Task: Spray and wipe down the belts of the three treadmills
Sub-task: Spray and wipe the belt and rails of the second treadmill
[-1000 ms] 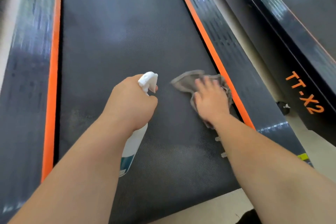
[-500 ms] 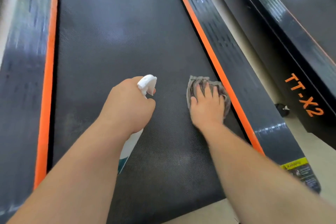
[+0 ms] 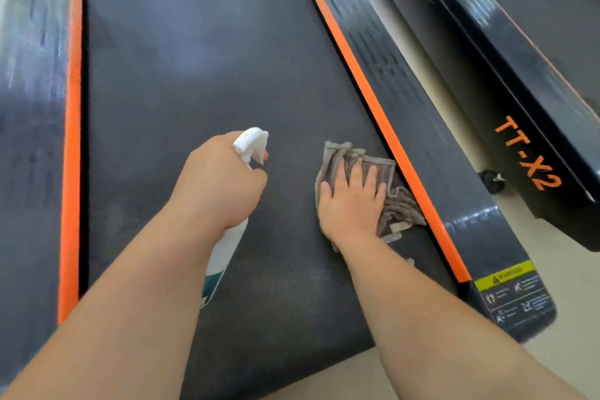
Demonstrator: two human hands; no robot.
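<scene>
Head view, left hand: My left hand is curled round the neck of the spray bottle. The white nozzle points towards 12 o'clock, up the belt.
Head view, right hand: My right hand lies flat with the fingers straight and spread, pressing the grey cloth onto the belt. It grips nothing.
Cloth position: It sits at 3 o'clock from the bottle, on the near end of the belt. Its right edge is against the orange strip.
Belt surface: There is a pale haze towards 12 o'clock. I cannot tell whether it is spray or glare.
Done so far: I judge I am mid-wipe on this belt, working its near right part.
Left on this belt: The stretch towards 12 o'clock and the 9 o'clock side look yet to be wiped.
Other treadmills: A second treadmill, marked TT-X2, lies at 2 o'clock. I cannot tell whether its belt has been cleaned. The third is out of view.
Overall: By my judgement, most of the job is left.
</scene>
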